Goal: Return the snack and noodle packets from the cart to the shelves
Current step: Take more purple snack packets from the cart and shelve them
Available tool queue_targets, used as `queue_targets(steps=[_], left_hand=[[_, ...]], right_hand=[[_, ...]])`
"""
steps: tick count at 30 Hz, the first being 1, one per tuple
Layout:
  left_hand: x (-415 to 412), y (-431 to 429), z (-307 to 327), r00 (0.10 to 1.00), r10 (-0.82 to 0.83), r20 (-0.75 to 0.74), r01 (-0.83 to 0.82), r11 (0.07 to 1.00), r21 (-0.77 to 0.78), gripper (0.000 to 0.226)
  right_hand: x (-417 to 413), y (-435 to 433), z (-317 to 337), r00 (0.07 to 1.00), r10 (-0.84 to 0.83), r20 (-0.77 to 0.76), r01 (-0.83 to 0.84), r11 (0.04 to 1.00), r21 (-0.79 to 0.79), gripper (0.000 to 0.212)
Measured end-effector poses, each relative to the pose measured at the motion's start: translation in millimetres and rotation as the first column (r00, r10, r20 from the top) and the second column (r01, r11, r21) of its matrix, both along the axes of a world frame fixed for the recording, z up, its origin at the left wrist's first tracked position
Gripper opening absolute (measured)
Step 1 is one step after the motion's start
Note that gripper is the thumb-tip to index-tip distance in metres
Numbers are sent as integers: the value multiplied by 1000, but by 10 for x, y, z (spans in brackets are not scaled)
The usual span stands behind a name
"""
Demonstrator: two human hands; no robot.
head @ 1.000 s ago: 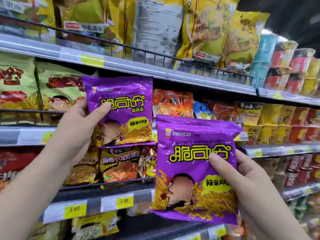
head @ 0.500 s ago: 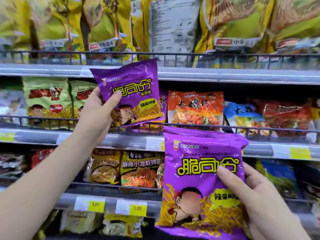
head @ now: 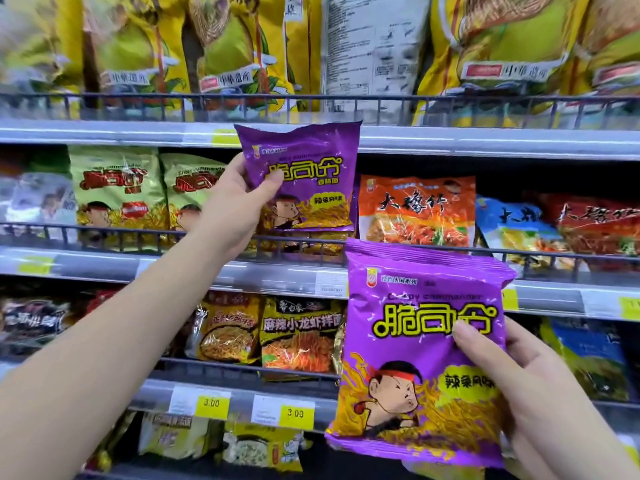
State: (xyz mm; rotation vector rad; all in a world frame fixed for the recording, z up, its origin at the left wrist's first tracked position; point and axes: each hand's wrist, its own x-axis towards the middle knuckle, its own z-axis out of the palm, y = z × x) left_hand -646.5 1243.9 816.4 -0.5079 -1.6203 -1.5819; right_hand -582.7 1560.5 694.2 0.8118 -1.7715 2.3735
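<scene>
My left hand (head: 232,209) grips a purple snack packet (head: 308,168) by its left edge and holds it upright above the wire rail of the second shelf (head: 284,277), in front of more purple packets stacked there. My right hand (head: 526,386) holds a second, identical purple packet (head: 415,344) lower and nearer to me, thumb across its front. The cart is out of view.
Green packets (head: 117,192) stand left of the purple slot and an orange noodle packet (head: 415,209) right of it. Large yellow bags (head: 221,50) fill the top shelf. Dark and yellow noodle packets (head: 298,334) sit on the shelf below, above 3.00 price tags (head: 211,403).
My left hand has carried its purple packet further in towards the second shelf's purple stack. The view has swung to face the shelves squarely. My right hand keeps its packet low.
</scene>
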Motion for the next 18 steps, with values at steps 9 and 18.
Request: queue_targets(steps=[9, 18], left_hand=[[-121, -87, -39, 961, 245, 132, -207, 946, -250, 30], [-96, -177, 31, 829, 520, 206, -340, 762, -551, 41]], right_hand=[[-31, -56, -19, 999, -23, 28, 22, 1000, 19, 89], [-24, -106, 100, 998, -63, 13, 63, 998, -3, 89]])
